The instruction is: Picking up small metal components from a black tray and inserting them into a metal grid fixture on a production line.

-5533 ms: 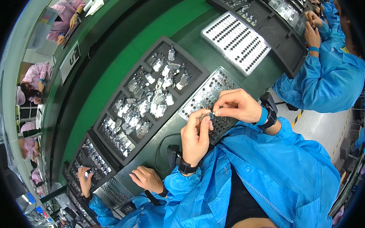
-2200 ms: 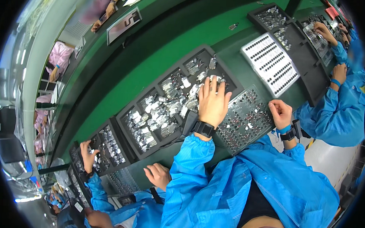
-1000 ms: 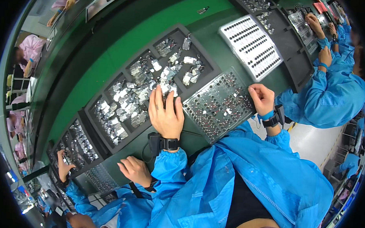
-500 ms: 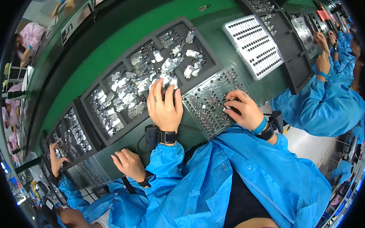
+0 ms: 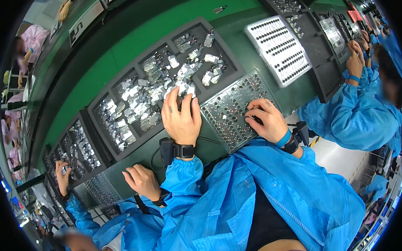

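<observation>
My left hand (image 5: 182, 122) rests over the near edge of a black divided tray (image 5: 226, 50), fingers stretched out and apart. Its fingertips touch the heap of small silver parts with dark wires (image 5: 153, 94). Over a clear plastic tray with rows of round holes (image 5: 229, 104), my right hand (image 5: 269, 122) is bent inward, thumb and forefinger close together in a pinch at the tray's right side. Whatever lies between those fingertips is too small to name. Small dark round pieces sit in many of the holes.
A white tray with rows of black round pieces (image 5: 278, 50) lies beyond the clear tray. One loose silver part (image 5: 220, 9) is on the green bench (image 5: 137, 39). Co-workers' hands work at both sides: one hand (image 5: 143, 181) lies close by my left wrist.
My right hand has shifted very slightly; the small silvery thing at its fingertips no longer shows. My left hand is still. The left co-worker's far hand has turned, and the right co-worker has moved.
</observation>
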`<state>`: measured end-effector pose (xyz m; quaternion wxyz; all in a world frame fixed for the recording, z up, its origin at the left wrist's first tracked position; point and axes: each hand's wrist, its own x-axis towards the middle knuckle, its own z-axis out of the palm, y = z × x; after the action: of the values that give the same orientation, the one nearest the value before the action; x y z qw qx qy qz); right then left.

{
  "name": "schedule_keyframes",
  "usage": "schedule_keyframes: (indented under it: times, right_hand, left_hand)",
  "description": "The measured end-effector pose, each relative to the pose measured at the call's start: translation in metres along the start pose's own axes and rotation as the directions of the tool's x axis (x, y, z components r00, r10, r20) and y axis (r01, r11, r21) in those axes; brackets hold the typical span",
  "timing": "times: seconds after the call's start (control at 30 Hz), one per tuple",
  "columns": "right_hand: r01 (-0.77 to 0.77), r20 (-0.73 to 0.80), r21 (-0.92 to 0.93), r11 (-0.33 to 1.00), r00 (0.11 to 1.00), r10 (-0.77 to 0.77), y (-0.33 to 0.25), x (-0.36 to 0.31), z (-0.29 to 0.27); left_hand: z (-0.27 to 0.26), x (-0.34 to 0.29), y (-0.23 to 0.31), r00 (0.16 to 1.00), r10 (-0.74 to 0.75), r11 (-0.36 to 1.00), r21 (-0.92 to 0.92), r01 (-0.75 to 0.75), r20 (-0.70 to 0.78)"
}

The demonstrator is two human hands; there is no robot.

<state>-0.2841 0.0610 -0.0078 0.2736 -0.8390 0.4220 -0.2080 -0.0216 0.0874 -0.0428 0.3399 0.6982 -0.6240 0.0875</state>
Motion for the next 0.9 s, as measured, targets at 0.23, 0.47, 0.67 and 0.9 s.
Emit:
schedule_keyframes:
  times: [0.23, 0.47, 0.67, 0.9]
  right_hand:
    - [-0.019, -0.036, -0.097, 0.995, 0.999, 0.016, -0.004, 0.003, 0.004]
    - [0.005, -0.076, -0.13, 0.991, 0.997, -0.015, -0.003, 0.004, 0.006]
    - [0.017, -0.101, -0.054, 0.998, 0.995, -0.023, -0.006, 0.004, 0.0]
    - [-0.005, -0.031, 0.304, 0.953, 0.999, 0.015, -0.01, 0.006, -0.02]
  left_hand:
    - [-0.001, 0.0, -0.001, 1.0, 0.01, 1.0, 0.016, -0.01, -0.006]
    - [-0.002, 0.002, 0.0, 1.0, -0.003, 1.0, 0.009, 0.003, 0.006]
    - [-0.005, -0.001, 0.002, 1.0, -0.008, 1.0, 0.004, 0.008, 0.024]
    - [-0.004, -0.002, 0.003, 1.0, 0.003, 1.0, 0.012, -0.003, 0.008]
